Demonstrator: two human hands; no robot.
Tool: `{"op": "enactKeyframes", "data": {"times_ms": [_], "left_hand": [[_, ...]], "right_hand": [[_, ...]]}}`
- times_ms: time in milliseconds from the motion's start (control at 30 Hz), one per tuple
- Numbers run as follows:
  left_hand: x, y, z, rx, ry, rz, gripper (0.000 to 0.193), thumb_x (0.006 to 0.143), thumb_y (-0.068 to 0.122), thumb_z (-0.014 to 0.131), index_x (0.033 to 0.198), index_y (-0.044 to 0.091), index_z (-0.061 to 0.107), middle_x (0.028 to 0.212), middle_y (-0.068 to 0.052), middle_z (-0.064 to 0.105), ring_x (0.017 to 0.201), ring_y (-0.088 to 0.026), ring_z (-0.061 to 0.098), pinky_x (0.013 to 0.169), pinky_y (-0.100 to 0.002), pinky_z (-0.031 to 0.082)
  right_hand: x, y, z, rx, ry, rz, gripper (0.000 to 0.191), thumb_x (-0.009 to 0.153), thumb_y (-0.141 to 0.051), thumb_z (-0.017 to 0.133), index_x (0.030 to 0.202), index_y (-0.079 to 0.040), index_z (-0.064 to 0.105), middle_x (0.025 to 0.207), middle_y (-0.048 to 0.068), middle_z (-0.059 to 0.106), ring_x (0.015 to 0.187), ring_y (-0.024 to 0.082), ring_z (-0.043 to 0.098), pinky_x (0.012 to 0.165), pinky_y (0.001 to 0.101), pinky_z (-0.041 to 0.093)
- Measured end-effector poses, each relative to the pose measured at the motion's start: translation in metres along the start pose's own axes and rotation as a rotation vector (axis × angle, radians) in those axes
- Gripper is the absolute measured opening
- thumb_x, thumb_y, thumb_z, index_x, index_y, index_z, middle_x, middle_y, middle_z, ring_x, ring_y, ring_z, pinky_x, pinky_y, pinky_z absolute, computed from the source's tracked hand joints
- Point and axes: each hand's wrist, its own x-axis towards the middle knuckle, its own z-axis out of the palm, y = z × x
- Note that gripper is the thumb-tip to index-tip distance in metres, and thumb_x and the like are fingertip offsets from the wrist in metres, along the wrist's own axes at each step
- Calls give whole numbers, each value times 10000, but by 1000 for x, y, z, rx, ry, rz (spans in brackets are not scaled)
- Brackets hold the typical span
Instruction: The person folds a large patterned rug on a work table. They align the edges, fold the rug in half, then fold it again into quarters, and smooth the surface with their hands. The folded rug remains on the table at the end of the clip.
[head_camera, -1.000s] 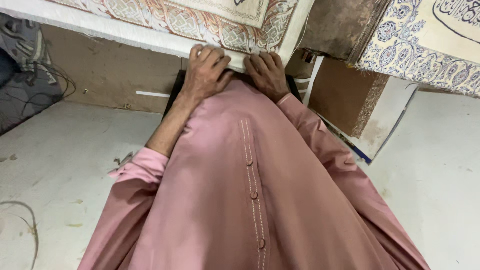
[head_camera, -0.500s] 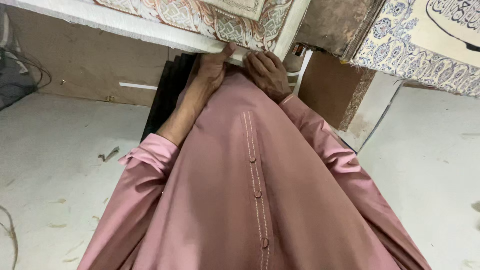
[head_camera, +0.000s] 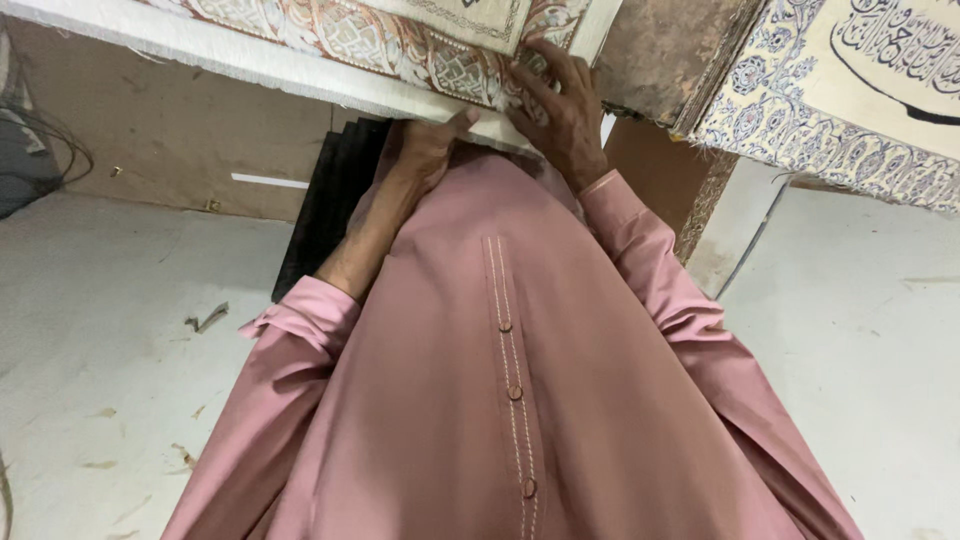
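Two hands (head_camera: 500, 125) on ornate cream-and-rust patterned panel (head_camera: 380, 45)

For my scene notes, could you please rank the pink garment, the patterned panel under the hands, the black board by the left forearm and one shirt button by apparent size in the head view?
1. Pink garment, nearest the camera.
2. Patterned panel, partly cut off.
3. Black board, partly hidden.
4. Shirt button.
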Motion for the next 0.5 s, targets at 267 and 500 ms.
{"op": "enactKeyframes", "data": {"times_ms": [267,500], "left_hand": [[1,-1,0,213,38,43,555,858,63,888,1328,-30,607,1243,-120,676,1121,-233,657,1007,-356,566],[4,12,-1,163,57,21,670,820,67,887,1382,-35,538,1303,-114,631,1172,-236,623,1032,-335,542]], "right_hand": [[17,2,-15,43,32,-60,572,756,-267,988,1265,-180,740,1511,27,530,1218,281,555,1049,462,447],[75,51,-59,196,-79,-141,527,920,-172,918,1379,-74,678,1433,106,612,1274,317,634,1076,427,557]]}}
